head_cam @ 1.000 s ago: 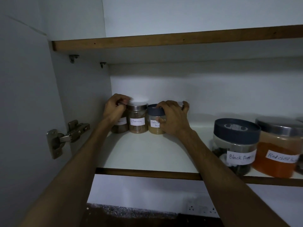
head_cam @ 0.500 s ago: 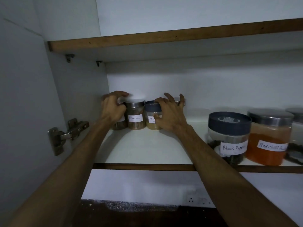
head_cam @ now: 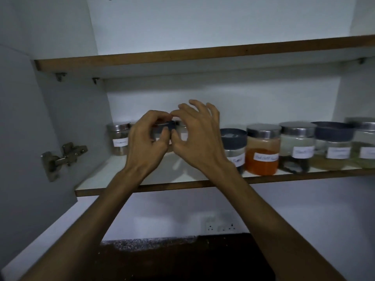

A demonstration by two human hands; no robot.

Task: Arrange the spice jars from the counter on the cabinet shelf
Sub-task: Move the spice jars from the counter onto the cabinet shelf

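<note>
I see both hands raised in front of the small spice jars at the back left of the cabinet shelf [head_cam: 125, 184]. My left hand [head_cam: 147, 141] curls its grip around the blue-lidded jar [head_cam: 167, 126]. My right hand [head_cam: 197, 136], at its 3 o'clock, is spread and holds nothing.

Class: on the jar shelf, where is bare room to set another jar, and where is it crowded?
Free: the shelf's front strip ahead of the small jars, between cabinet wall and blue-lidded jar. Crowded: rightward, big jars like the orange-filled jar stand side by side. Both hands hide the middle.
</note>
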